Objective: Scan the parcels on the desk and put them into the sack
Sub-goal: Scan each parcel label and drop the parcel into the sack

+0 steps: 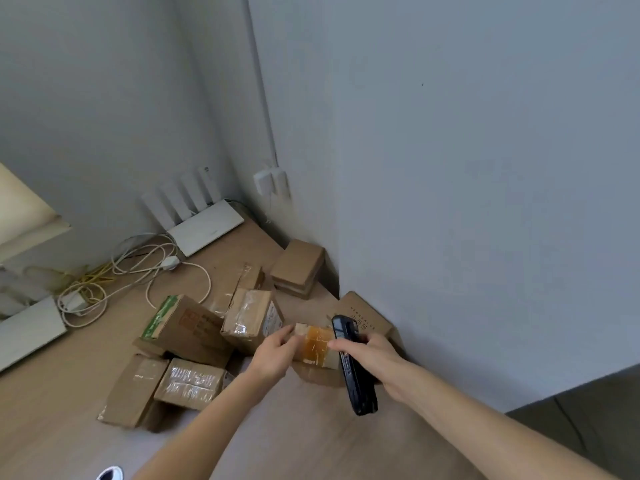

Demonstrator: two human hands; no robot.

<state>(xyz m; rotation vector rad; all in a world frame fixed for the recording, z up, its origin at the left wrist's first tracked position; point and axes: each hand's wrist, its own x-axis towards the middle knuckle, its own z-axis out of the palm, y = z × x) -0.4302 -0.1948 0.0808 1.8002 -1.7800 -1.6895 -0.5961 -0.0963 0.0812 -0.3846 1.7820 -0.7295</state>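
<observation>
Half-seen things all over this corner.

The small parcel [317, 344] is partly covered by the left hand [273, 355] and by the black scanner [353, 368], whose screen faces away. The print on the box by the wall [363, 315] is too small to read; so are the labels on the taped box [252, 318]. A round white-and-dark object [110, 473] is cut off by the bottom edge, unidentifiable. At far left, blurred pale shapes [24, 209] run out of frame.
</observation>
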